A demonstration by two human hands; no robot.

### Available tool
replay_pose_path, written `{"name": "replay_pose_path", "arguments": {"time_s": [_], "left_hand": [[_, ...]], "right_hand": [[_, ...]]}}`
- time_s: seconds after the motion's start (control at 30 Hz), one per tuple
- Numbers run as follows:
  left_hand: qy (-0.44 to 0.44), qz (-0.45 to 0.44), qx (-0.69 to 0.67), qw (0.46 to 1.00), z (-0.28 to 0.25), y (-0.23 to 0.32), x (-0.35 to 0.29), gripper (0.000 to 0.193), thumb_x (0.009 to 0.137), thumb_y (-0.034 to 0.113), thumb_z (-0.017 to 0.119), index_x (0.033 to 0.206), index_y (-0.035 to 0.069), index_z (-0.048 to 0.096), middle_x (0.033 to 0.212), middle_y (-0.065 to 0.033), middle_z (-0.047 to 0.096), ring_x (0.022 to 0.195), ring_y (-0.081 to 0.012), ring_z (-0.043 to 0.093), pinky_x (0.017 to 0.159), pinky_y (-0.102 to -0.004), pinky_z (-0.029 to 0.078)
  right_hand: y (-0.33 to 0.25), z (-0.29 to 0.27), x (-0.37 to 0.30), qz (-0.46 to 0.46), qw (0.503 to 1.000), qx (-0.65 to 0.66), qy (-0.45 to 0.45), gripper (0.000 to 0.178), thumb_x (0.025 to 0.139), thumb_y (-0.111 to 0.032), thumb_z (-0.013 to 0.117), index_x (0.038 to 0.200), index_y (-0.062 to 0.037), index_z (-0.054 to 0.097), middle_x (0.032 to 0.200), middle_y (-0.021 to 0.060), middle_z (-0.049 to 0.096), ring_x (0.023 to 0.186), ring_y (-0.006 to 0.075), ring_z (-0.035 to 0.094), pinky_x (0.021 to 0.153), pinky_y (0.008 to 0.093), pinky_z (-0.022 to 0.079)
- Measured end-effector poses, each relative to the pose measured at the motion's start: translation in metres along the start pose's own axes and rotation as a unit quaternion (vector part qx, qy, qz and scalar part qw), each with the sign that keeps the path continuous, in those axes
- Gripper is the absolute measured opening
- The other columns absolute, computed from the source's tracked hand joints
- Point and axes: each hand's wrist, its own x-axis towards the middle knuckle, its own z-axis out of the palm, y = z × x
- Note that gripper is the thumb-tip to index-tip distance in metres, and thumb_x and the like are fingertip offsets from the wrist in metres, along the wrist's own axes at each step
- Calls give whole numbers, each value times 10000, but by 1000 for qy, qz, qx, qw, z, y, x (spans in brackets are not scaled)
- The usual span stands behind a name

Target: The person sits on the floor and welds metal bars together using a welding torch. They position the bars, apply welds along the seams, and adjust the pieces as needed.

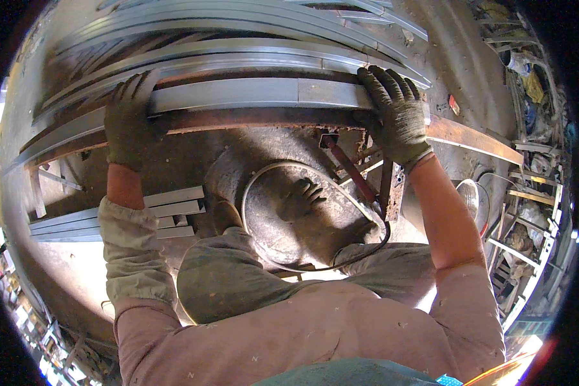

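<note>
The tube [238, 94] lies crosswise before me along the rusty beam [251, 119], its long axis left to right. My left hand [132, 119] clamps it partway along, my right hand [397, 117] clamps it by its right end; both touch it, neither nearer.

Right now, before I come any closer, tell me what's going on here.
A person has the gloved left hand and right hand over a long grey metal bar, which lies along a rusty beam. The hands are well apart. More metal lengths lie beyond it.
</note>
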Motion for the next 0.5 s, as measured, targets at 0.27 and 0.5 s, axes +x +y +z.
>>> {"name": "replay_pose_path", "arguments": {"time_s": [0.27, 0.5], "left_hand": [[31, 13, -68, 997, -3, 2, 3, 852, 803, 515, 957, 1495, 91, 701, 1405, -167, 758, 1296, -407, 708, 1126, -515, 553], [102, -12, 3, 995, 11, 23, -10, 803, 865, 566, 902, 1465, 65, 716, 1489, -185, 735, 1370, -409, 686, 1215, -551, 486]], "right_hand": [[2, 1, -2, -9, 1000, 10, 13, 848, 945, -443, 819, 1702, -186, 539, 1638, 180, 608, 1484, 431, 567, 1243, 594, 427], [5, 3, -2, -5, 1000, 11, -1, 819, 961, -435, 816, 1705, -229, 541, 1654, 159, 607, 1509, 423, 557, 1262, 600, 414]]}}
